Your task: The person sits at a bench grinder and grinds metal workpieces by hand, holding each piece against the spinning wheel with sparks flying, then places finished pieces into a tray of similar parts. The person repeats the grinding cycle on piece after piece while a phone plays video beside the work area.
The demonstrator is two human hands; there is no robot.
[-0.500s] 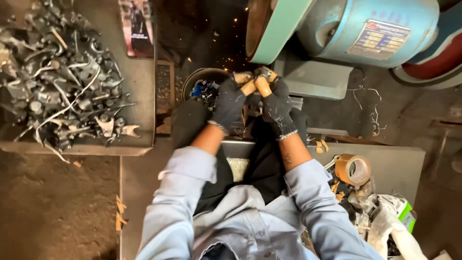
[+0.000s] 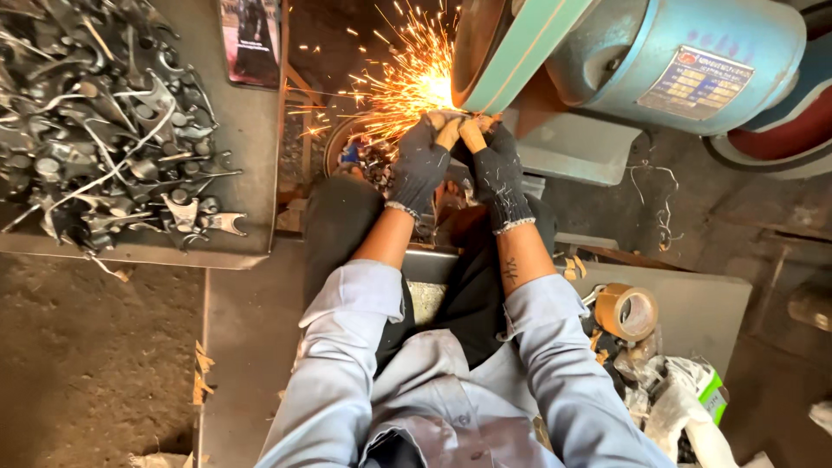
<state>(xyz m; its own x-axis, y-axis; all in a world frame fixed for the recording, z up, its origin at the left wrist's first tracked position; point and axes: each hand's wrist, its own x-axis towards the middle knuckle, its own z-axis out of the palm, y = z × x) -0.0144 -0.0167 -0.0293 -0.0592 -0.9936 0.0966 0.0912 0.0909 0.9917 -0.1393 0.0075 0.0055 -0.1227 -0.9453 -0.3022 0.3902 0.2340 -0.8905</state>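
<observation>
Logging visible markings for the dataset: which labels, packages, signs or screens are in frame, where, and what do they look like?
Rating plate: on the blue motor housing, upper right; tilted rectangle, blue and yellow with a red top strip.
Printed card or picture: top edge, standing on the grey tray beside the metal parts; dark rectangle with a reddish border.
Small package: lower right among the clutter; white with a green edge.
No screens.

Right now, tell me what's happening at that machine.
A seated person presses a small workpiece against the grinding wheel with both gloved hands, the left hand and the right hand side by side. Sparks spray to the left. A tray heaped with grey metal parts sits at the left, and a tape roll lies at the right.
</observation>
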